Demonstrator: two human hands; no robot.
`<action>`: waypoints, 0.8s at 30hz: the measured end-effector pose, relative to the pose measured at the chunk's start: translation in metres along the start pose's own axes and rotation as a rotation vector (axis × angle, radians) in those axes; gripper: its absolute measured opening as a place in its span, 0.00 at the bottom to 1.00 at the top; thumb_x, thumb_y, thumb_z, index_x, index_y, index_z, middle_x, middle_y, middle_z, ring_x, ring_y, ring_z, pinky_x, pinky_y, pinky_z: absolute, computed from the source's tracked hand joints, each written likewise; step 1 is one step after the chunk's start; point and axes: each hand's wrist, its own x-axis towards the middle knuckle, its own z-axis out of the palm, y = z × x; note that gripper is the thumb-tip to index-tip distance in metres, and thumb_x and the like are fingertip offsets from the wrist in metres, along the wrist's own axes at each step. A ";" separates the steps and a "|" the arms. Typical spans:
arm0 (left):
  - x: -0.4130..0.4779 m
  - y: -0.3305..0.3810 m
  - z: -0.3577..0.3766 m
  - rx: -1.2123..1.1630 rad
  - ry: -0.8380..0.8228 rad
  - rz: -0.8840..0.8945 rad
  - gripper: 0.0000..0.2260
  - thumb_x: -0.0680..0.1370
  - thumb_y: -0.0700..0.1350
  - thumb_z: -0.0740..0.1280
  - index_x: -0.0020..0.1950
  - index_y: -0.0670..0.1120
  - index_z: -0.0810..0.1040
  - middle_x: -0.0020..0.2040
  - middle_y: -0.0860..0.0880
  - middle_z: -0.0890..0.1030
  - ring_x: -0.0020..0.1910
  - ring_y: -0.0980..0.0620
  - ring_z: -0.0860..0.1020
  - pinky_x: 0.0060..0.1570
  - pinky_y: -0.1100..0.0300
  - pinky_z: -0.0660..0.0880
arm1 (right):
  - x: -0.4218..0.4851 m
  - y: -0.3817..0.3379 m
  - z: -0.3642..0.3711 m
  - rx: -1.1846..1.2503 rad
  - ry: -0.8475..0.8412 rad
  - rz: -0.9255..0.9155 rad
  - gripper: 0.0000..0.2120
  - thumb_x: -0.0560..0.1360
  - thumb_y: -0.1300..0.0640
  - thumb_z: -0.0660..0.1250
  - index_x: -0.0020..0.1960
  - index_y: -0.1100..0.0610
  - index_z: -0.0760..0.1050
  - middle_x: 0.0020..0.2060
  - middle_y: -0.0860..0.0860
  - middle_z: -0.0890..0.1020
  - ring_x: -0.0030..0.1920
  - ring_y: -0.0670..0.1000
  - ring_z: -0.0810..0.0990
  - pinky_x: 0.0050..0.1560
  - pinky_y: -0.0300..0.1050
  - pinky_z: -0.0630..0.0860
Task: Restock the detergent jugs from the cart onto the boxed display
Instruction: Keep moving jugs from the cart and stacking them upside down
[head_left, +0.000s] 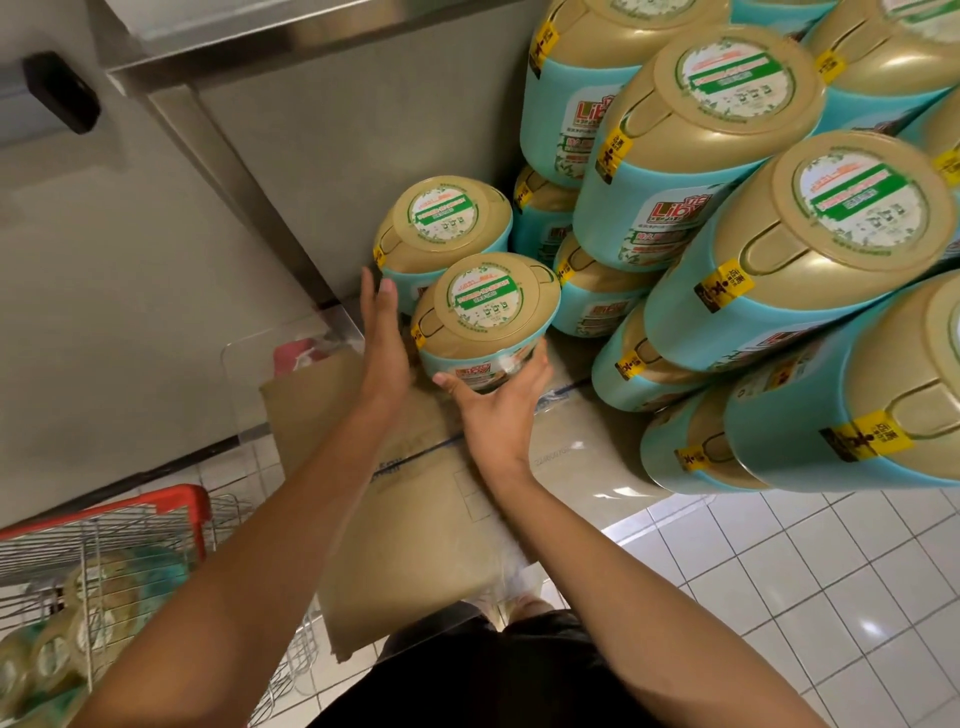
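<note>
A teal detergent jug with a gold cap (485, 312) stands on the cardboard boxes of the display (405, 519). My left hand (383, 338) lies flat against its left side with straight fingers. My right hand (498, 400) cups its front lower side, thumb and fingers curled round it. A second jug (441, 223) stands just behind it by the wall. Several more jugs (779, 249) are stacked in tiers to the right.
A wire shopping cart with a red rim (119, 525) stands at lower left, with several jugs (57, 639) inside. A grey wall panel with a metal frame (249, 171) rises behind the display. White tiled floor (805, 597) lies to the right.
</note>
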 end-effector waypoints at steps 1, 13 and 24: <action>-0.001 0.000 0.003 -0.014 -0.038 -0.018 0.41 0.76 0.75 0.60 0.85 0.61 0.54 0.83 0.58 0.63 0.80 0.54 0.65 0.79 0.42 0.65 | 0.000 0.001 0.000 0.001 0.004 0.001 0.63 0.59 0.43 0.88 0.83 0.49 0.53 0.66 0.40 0.63 0.69 0.40 0.65 0.65 0.17 0.58; 0.005 0.000 0.012 -0.044 -0.079 -0.023 0.39 0.78 0.74 0.56 0.86 0.58 0.56 0.82 0.49 0.66 0.79 0.49 0.69 0.74 0.43 0.71 | -0.003 -0.002 0.002 -0.019 0.012 0.005 0.65 0.59 0.38 0.87 0.84 0.46 0.51 0.67 0.39 0.61 0.68 0.33 0.63 0.65 0.16 0.57; 0.013 -0.003 0.002 0.015 -0.085 0.061 0.37 0.80 0.69 0.56 0.86 0.56 0.53 0.83 0.51 0.64 0.81 0.51 0.64 0.80 0.42 0.64 | 0.000 -0.006 0.000 -0.090 0.020 0.012 0.65 0.59 0.39 0.87 0.83 0.51 0.53 0.72 0.47 0.63 0.75 0.47 0.60 0.77 0.42 0.63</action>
